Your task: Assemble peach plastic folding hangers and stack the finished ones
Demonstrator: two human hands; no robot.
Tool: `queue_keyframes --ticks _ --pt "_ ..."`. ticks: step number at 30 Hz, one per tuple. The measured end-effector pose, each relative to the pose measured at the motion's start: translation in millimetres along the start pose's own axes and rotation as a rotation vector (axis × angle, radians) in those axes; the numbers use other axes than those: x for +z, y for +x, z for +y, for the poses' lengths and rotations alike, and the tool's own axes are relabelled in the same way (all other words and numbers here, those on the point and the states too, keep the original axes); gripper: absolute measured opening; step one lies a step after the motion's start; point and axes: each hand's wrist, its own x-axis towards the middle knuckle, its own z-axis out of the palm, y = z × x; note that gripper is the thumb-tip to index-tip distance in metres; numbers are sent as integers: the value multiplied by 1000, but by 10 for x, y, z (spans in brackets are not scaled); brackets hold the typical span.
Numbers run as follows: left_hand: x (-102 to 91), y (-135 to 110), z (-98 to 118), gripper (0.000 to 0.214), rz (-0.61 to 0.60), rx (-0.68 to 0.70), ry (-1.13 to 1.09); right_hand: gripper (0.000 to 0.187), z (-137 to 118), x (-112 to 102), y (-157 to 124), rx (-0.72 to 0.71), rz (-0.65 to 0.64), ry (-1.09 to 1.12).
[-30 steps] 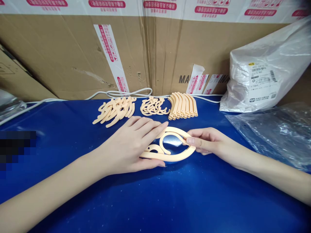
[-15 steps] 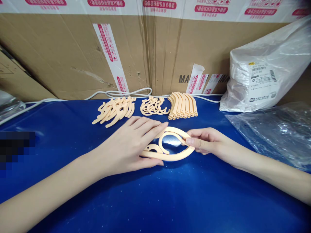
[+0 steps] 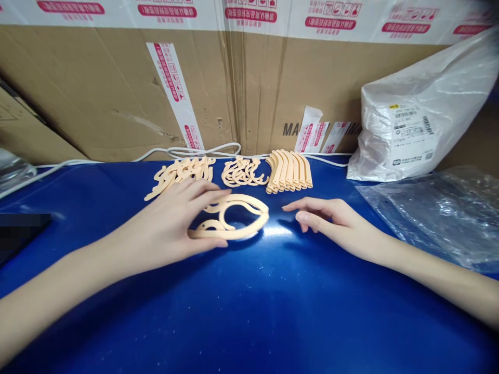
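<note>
i have folded hanger [image 3: 234, 234] in left hand [image 3: 167, 221], over blue table [image 3: 241, 311], nearer me than loose hooks [image 3: 238, 167]; can't tell whether it touches table. left fingers grasping its left end, thumb along near edge. right hand [image 3: 335, 218] free, fingers part-curled on nothing, just beside pointed end [image 3: 265, 214]. i judge it light, stiff, smooth plastic, slightly slippery. thin inner hook [image 3: 222, 214] likely weakest; i'd grip thick outer arms.
</note>
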Motion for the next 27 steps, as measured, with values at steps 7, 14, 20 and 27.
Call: queue_keyframes --ticks 7,14,20,27 --pt "-28 -292 -437 65 -100 -149 52 28 143 -33 84 -254 -5 -399" --pt "4 -376 -490 67 -29 -186 -4 28 151 37 95 -304 2 -544" --pt "-73 -438 -563 66 -72 -191 52 27 154 53 91 -344 11 -583" --pt "-149 -436 -608 61 -174 -194 31 27 147 55 82 -351 11 -605"
